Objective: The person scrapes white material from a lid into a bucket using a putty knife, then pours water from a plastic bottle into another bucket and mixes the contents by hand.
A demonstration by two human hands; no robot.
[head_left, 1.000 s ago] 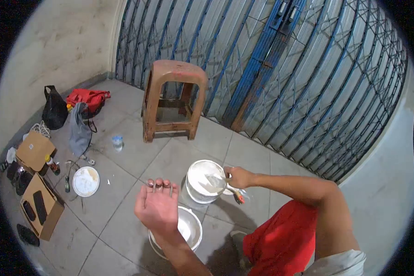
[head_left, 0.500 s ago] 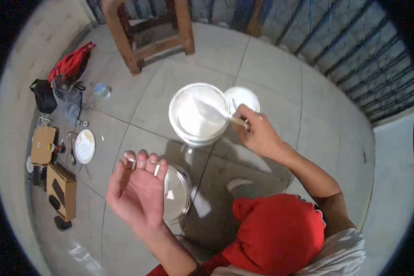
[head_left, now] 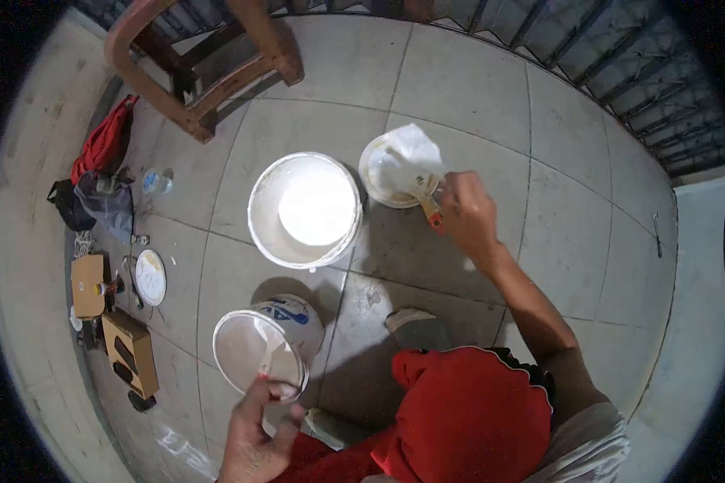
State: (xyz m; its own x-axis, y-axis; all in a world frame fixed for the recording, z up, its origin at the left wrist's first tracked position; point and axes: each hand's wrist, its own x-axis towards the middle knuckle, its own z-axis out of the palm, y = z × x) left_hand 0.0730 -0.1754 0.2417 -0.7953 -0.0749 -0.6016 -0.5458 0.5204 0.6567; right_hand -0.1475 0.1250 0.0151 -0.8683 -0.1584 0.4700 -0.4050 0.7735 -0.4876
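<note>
My right hand [head_left: 469,211] is closed round the handle of a paintbrush [head_left: 428,205], flat and wooden with a red end. Its broad white-coated head lies over a small white tub or lid [head_left: 385,193], partly hiding it. Low on the left, my left hand [head_left: 258,439] has its fingertips on the red end of a small flat tool [head_left: 272,351] coated in white. That tool slants across the mouth of a tilted white bucket [head_left: 300,320] with blue print. Between the hands stands a larger white bucket [head_left: 262,229] with white material inside.
A wooden chair or stool [head_left: 242,76] stands at the back left. Along the left wall lie a red bag [head_left: 105,141], a water bottle [head_left: 157,182], a white lid [head_left: 150,278] and an open cardboard box [head_left: 141,342]. A metal gate [head_left: 604,76] runs along the back right.
My left hand has gone from palm-up and open to gripping the tool at the tilted bucket. The paintbrush has moved from over the large bucket to the small tub or lid.
</note>
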